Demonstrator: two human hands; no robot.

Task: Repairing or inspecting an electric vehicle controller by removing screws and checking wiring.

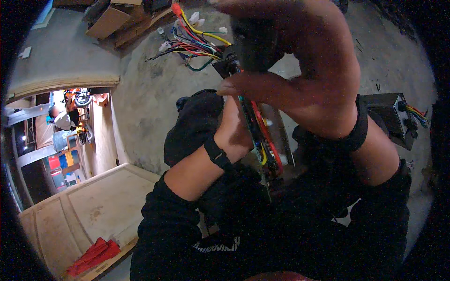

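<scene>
Concrete floor (pixel 154 93) lies below; the left hand (pixel 234 131) grips a bared controller board (pixel 265 140), its wire bundle (pixel 192 42) loose. The right hand (pixel 300 70) clasps its top end; a closed controller box (pixel 391 117) waits nearby.

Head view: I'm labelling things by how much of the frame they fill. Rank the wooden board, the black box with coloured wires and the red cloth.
1. wooden board, largest.
2. black box.
3. red cloth.
The box and cloth look close in size; unsure.
</scene>
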